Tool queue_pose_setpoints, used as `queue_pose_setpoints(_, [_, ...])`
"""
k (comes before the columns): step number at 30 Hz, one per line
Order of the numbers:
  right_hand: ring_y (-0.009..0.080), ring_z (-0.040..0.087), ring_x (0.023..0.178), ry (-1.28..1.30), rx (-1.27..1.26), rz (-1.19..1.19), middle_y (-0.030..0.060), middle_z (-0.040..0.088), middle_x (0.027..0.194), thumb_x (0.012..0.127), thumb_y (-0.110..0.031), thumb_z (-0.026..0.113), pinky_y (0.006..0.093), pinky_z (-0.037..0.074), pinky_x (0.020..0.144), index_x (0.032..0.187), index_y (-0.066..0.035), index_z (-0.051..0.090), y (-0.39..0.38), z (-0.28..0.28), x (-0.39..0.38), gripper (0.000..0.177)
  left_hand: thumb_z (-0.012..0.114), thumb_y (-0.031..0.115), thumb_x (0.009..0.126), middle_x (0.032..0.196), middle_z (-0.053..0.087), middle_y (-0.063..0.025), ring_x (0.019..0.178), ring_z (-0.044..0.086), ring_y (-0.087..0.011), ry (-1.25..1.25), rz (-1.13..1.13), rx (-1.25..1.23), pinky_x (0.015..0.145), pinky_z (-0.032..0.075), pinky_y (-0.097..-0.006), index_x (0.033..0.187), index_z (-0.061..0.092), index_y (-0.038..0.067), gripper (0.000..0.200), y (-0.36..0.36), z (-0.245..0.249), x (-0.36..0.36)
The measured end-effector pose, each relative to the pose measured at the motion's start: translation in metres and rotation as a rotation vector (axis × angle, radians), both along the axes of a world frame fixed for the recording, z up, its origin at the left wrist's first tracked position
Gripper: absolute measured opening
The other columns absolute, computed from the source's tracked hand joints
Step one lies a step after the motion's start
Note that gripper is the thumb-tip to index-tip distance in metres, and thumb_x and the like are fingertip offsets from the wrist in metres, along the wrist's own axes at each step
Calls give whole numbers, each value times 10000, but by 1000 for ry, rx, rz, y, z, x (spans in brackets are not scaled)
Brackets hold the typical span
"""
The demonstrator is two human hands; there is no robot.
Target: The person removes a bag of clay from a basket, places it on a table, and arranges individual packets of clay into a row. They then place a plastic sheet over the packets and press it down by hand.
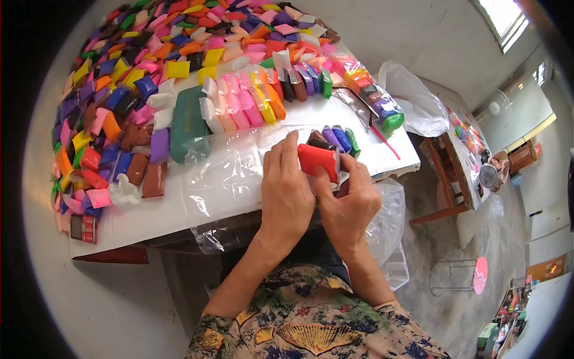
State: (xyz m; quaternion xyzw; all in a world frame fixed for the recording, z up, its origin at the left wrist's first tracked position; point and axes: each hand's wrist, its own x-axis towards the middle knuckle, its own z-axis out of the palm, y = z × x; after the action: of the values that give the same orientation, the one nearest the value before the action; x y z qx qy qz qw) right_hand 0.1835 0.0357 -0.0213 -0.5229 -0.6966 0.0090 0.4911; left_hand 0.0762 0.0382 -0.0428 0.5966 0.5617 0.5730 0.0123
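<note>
A red packet of soft modelling clay [317, 157] is between my two hands, over the table's front edge. My right hand [351, 200] grips it with the thumb pressed on its lower face and the fingers behind. At its left side, my left hand [287, 190] has its fingers pressed together against the packet's edge. Just behind the red packet stand brown, black, purple, blue and green clay packets [338, 139] in a short row. A clear plastic bag [224, 173] lies flat from my left hand toward the left, its lower part hanging over the edge.
Loose clay packets [137, 78] in many colours heap over the table's far left. A sorted row of packets [251, 99] stands by a green case [188, 122]. Glasses [359, 102], a filled bag [373, 99] and a red phone [84, 228] lie around; a stool [480, 275] stands right.
</note>
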Motion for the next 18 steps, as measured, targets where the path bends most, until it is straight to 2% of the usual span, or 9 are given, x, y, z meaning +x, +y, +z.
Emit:
queue_pose_setpoints(1, [303,643,691,-19,-8,-10,132,619,854,793,-213,764,397,503,592,1073,-30,645,-1,-2,-2,355,433,-38,927,1045,602,-168,821,596,-240,88,70,58,735,497,-367,1263,522,-46,348,-1,-1,0])
queue_pose_setpoints(4, [303,643,725,-124,93,-58,128,600,870,786,-217,768,393,498,582,1073,-36,648,-2,-12,-5,361,504,-25,918,973,569,-133,809,565,-202,-252,-56,-71,733,482,-342,1132,540,-35,217,-11,-3,0])
queue_pose_setpoints(5, [305,641,746,-153,64,-69,125,592,891,773,-222,777,388,497,578,1065,-32,634,-5,-13,-6,377,546,4,920,951,547,-103,805,526,-162,-424,-114,-164,739,462,-312,1060,541,-27,144,-15,-2,-1])
queue_pose_setpoints(8, [309,643,746,-144,28,-51,126,600,885,783,-227,775,393,497,586,1049,-15,608,-2,-20,-10,378,551,0,883,978,554,-145,793,575,-262,-345,-81,-56,698,480,-371,1044,554,-30,163,-18,-1,-6])
queue_pose_setpoints(12, [320,648,751,-81,-5,-39,135,610,890,812,-218,752,395,502,596,1032,-8,588,9,-30,-18,345,588,73,931,950,578,-134,807,591,-230,-289,-161,-24,706,489,-340,1143,575,-35,238,-14,-3,-5])
queue_pose_setpoints(13, [323,649,749,-74,-18,-37,137,613,892,822,-213,744,396,503,598,1033,-6,587,8,-27,-19,335,603,127,953,958,603,-144,805,605,-241,-437,-206,-151,709,496,-357,1185,571,-41,288,-18,4,-3])
queue_pose_setpoints(18, [322,650,733,-142,6,73,133,616,896,848,-182,715,397,505,599,1051,-28,594,-5,-16,-8,283,600,176,964,994,632,-198,820,622,-294,-365,-186,-230,719,506,-384,1207,562,-54,337,-14,5,-7])
